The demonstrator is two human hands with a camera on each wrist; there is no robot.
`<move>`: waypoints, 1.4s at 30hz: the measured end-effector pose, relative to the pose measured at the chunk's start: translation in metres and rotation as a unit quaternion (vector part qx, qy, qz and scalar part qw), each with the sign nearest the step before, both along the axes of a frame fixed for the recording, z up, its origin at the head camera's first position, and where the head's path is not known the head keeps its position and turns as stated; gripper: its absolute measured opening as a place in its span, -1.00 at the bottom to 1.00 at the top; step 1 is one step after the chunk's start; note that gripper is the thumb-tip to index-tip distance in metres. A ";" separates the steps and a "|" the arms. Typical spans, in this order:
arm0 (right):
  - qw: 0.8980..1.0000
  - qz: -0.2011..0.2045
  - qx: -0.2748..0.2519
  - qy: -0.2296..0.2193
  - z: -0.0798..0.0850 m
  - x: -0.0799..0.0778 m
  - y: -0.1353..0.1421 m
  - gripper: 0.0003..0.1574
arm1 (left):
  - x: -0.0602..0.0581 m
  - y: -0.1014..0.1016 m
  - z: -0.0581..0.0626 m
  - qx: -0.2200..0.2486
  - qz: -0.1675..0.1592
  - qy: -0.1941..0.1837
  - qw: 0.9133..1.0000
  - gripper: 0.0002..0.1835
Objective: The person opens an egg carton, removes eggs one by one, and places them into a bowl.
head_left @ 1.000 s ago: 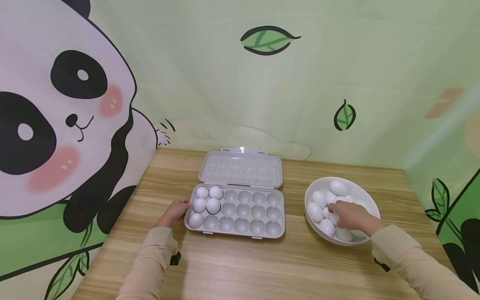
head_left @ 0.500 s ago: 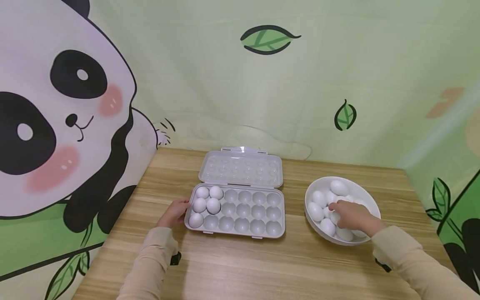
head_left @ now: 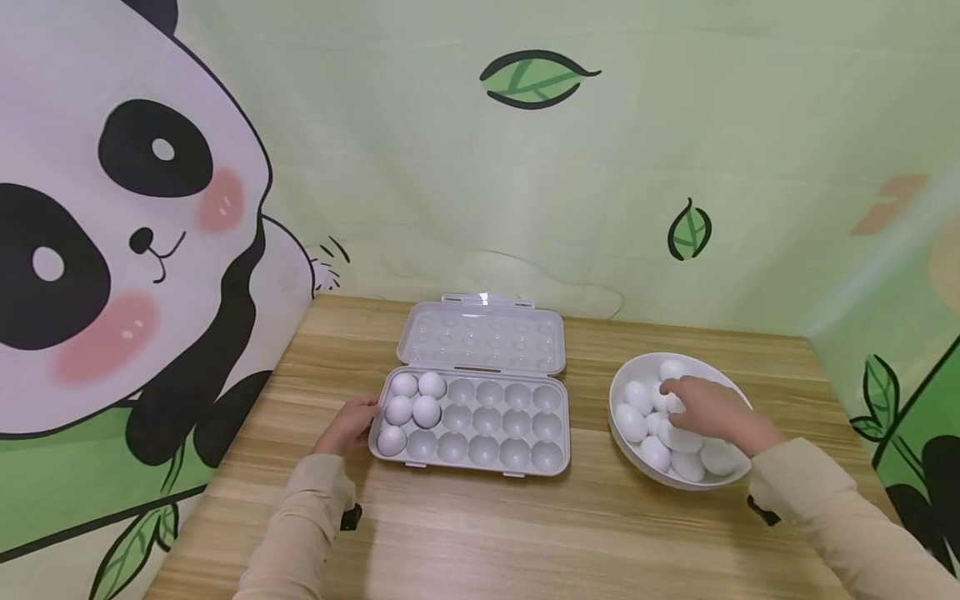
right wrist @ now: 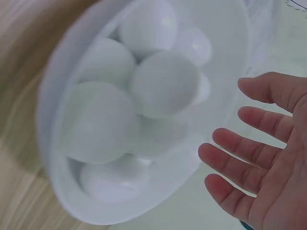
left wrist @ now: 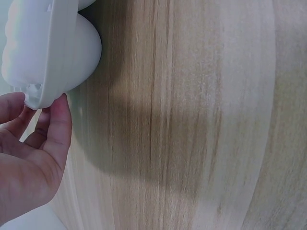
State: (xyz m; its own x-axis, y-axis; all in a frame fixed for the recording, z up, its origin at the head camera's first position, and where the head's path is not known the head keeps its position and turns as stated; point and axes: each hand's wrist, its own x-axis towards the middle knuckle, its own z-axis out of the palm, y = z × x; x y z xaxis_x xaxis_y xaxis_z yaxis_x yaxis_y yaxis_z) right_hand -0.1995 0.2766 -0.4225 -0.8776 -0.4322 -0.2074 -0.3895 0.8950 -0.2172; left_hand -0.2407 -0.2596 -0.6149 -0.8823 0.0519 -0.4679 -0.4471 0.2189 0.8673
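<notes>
An egg tray [head_left: 471, 467] lies with its lid [head_left: 487, 337] folded back, and white eggs [head_left: 399, 410] fill several cups at its left end. My left hand [head_left: 351, 423] grips the tray's left edge; in the left wrist view the thumb is above the rim and the fingertips [left wrist: 60, 108] are under it. Over a white bowl [head_left: 624, 454] of eggs [head_left: 655, 454] is my right hand [head_left: 708, 407]. The right wrist view shows its fingers [right wrist: 240, 165] spread and loosely bent, with nothing between them. The hand covers some of the eggs in the head view.
Tray and bowl stand apart on a wooden table [head_left: 540, 542], with the bowl to the right. Behind the table hangs a green cloth backdrop [head_left: 420, 167] with a printed panda [head_left: 150, 242] and leaves.
My right hand has lifted and shifted toward the back of the bowl, so eggs at the bowl's front that it covered now show. My left hand and the tray have stayed put.
</notes>
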 end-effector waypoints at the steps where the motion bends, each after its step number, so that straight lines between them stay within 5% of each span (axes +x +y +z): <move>1: 1.000 0.004 -0.003 0.010 0.002 -0.002 -0.001 -0.55 | -0.001 -0.002 -0.003 0.017 -0.007 0.011 1.000 -0.60; 5: 0.999 0.007 -0.020 0.039 0.008 -0.007 -0.011 -0.58 | -0.002 -0.003 -0.009 0.013 -0.004 0.011 1.000 -0.63; 7: 0.999 0.005 -0.029 0.041 0.011 -0.009 -0.019 -0.58 | -0.002 -0.003 -0.007 0.010 -0.001 0.010 1.000 -0.65; 8: 0.999 0.002 -0.034 0.037 0.013 -0.010 -0.024 -0.57 | 0.003 0.002 0.003 0.003 0.002 0.006 1.000 -0.66; 9: 0.999 0.004 -0.040 0.033 0.014 -0.011 -0.030 -0.56 | 0.002 -0.001 -0.001 0.016 -0.007 0.017 1.000 -0.68; 15: 0.995 0.036 -0.087 0.023 0.013 -0.020 -0.068 -0.54 | 0.017 0.015 0.038 -0.029 -0.007 0.003 1.000 -0.61; 16: 0.994 0.043 -0.096 0.025 0.011 -0.022 -0.074 -0.54 | 0.024 0.023 0.056 -0.048 0.003 -0.009 0.999 -0.60; 22: 0.986 0.082 -0.142 0.034 0.001 -0.029 -0.117 -0.58 | 0.036 0.033 0.082 -0.029 0.007 -0.006 1.000 -0.61; 35: 0.971 0.089 -0.207 -0.080 -0.038 -0.041 -0.203 -0.47 | 0.033 0.030 0.074 -0.040 0.020 -0.007 0.999 -0.61; 42: 0.967 0.085 -0.226 -0.077 -0.059 -0.044 -0.240 -0.43 | 0.033 0.029 0.072 -0.035 0.023 -0.006 0.999 -0.61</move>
State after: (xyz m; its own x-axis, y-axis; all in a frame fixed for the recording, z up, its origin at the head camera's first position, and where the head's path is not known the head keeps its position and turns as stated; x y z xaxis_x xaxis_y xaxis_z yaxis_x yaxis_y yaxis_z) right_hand -0.2434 0.0367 -0.4811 -0.7600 -0.6441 -0.0865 -0.4536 0.6211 -0.6391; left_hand -0.2078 -0.2305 -0.5427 -0.8774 -0.0218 -0.4792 -0.4681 0.2576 0.8453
